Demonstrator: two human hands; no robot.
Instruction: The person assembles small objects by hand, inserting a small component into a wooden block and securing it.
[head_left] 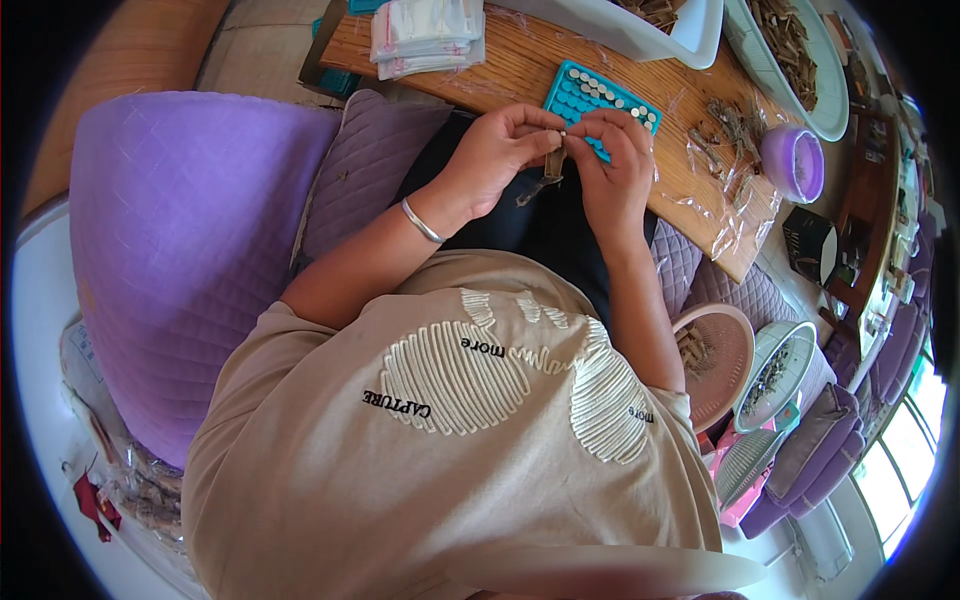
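Observation:
My left hand point(487, 158), with a silver bangle at its wrist, pinches the top of a narrow brown dried strip point(553, 166). The strip hangs below my fingertips, and a darker, twig-like bit point(535, 192) shows at its lower end. My right hand point(618, 160) meets it there, thumb and fingers pressed together at the same top end, where a tiny pale spot shows. Just beyond my hands lies a teal tray point(567, 97) with round hollows, several holding pale round discs point(597, 86). My right hand covers part of the tray.
The wooden table point(520, 45) carries a stack of clear plastic bags point(425, 35), a white bin point(640, 38) and a pale basket point(832, 100) of brown strips, dark dried scraps point(735, 130) and a purple cup point(792, 163). Pink point(738, 345) and pale green baskets point(800, 345) stand at right.

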